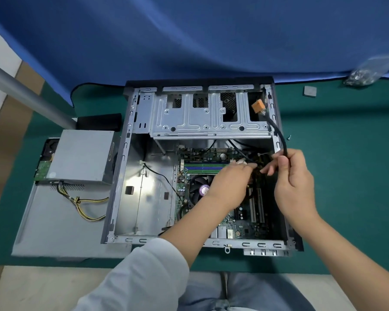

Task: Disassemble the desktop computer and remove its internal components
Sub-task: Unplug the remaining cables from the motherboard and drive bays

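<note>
Green mat under open computer case (130, 153): right hand (294, 182) grips black cable (279, 133), left hand (231, 182) pinches its plug at the board beneath, cable-unplugging step, next likely a straight pull.

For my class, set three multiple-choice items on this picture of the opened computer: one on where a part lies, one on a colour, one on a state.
1. Where does the power supply lie?
A. inside the case
B. left of the case, on the side panel
C. on the blue cloth

2. What colour is the connector on the black cable?
A. orange
B. white
C. green

3. What is the right hand doing?
A. resting flat
B. holding a screwdriver
C. gripping the black cable

Answers: 1 B, it sits outside the case's left wall; 2 A, it shows orange by the drive cage; 3 C, its fingers curl round the cable.
</note>
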### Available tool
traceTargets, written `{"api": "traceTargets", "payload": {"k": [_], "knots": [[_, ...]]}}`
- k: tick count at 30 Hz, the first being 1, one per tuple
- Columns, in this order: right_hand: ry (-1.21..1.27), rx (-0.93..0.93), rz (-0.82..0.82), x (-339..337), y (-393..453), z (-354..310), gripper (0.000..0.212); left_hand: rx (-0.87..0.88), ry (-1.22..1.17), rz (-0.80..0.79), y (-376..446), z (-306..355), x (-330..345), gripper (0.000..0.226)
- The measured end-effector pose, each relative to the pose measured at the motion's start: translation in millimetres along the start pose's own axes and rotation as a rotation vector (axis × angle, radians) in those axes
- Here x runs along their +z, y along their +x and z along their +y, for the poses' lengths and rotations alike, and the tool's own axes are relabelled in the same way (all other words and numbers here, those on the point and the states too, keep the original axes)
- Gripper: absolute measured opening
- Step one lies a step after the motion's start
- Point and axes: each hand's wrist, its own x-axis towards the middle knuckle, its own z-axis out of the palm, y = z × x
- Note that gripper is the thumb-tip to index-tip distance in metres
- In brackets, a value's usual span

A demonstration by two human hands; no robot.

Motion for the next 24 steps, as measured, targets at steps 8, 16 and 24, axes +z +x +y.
{"api": "traceTargets", "payload": {"k": [8,16,24], "knots": [[-0.061,-0.011,-0.045,0,0,2,0.013,-0.035,0.043,0.011,18,-3,-10,0.042],[-0.113,-0.009,-0.048,2,2,3,0.011,-0.355,-0.106,0.173,37,-6,1,0.036],[-0.089,0.001,-0.045,1,2,2,0.013,-0.462,-0.445,0.252,51,4,20,0.022]]}}
